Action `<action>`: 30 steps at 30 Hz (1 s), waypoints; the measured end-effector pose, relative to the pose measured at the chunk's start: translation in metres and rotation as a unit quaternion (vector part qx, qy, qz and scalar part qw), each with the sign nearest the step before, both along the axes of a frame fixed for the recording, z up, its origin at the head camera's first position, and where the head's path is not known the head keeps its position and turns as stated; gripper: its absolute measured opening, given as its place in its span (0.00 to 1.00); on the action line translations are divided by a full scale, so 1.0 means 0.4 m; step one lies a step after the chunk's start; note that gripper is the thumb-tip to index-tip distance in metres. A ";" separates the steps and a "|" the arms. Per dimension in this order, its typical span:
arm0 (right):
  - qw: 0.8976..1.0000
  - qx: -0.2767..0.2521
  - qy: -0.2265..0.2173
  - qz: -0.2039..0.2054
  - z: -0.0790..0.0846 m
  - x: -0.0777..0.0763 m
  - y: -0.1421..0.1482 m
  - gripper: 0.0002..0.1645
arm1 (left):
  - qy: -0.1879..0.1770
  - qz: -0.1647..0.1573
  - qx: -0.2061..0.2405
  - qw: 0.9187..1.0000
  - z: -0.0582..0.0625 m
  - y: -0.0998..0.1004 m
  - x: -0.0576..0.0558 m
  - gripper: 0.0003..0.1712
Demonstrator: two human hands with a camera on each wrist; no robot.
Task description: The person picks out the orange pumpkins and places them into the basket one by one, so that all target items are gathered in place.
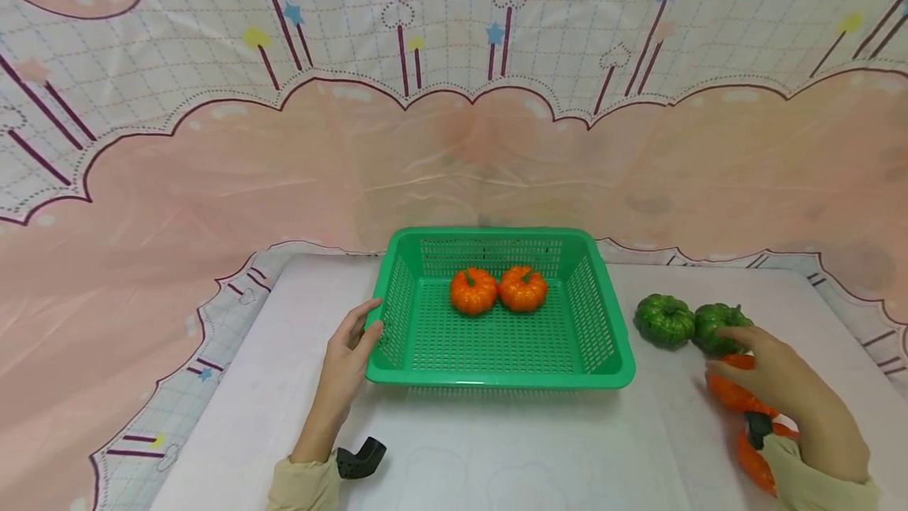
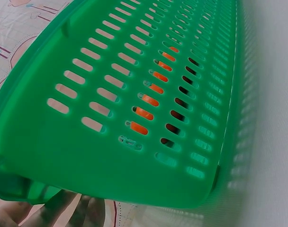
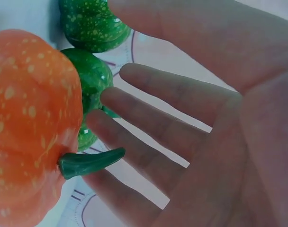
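Note:
A green plastic basket (image 1: 496,378) stands mid-table with two small orange pumpkins (image 1: 474,291) side by side inside. At its left rim, my left hand (image 1: 346,349) touches the edge, thumb and forefinger apart. The left wrist view shows some of its fingers (image 2: 54,210) beside the basket's slotted wall (image 2: 111,156). My right hand (image 1: 769,373) hovers over a row of pumpkins on the right, fingers spread and palm bare. Beneath and beside it are an orange pumpkin (image 3: 28,127) with a green stem and green pumpkins (image 1: 664,320). Another orange pumpkin (image 1: 756,460) lies partly hidden under the right wrist.
The white table (image 1: 454,456) has a pale cloth (image 1: 461,164) with cloud and star prints hanging behind it. Black straps or mounts (image 1: 362,458) sit at both wrists. The two green pumpkins lie to the right of the basket, close together.

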State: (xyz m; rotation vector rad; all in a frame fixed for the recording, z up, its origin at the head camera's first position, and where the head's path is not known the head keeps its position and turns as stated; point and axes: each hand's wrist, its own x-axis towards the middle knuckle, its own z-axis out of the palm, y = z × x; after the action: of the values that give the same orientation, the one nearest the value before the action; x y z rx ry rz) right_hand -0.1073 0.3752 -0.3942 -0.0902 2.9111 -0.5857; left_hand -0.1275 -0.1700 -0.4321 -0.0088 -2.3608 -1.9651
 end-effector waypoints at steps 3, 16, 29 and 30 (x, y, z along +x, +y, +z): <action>1.000 0.002 -0.014 -0.007 0.000 0.001 0.006 0.42 | -0.003 0.003 -0.001 1.000 0.001 0.000 -0.001 0.25; 0.999 0.022 -0.030 -0.013 0.001 0.004 0.027 0.38 | -0.006 0.007 0.002 1.000 0.001 0.003 -0.002 0.24; 0.996 0.024 -0.083 -0.039 -0.015 0.008 0.058 0.49 | -0.003 0.003 0.004 1.000 -0.001 0.002 -0.001 0.24; 0.996 0.026 -0.078 -0.037 -0.015 0.009 0.060 0.49 | -0.002 0.003 0.004 1.000 -0.002 0.002 -0.001 0.24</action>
State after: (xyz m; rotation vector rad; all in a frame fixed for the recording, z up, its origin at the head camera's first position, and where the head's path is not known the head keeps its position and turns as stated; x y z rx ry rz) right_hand -0.1037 0.3991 -0.4004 0.0670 2.7853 -0.5023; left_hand -0.1280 -0.1692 -0.4328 0.0036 -2.3521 -1.9753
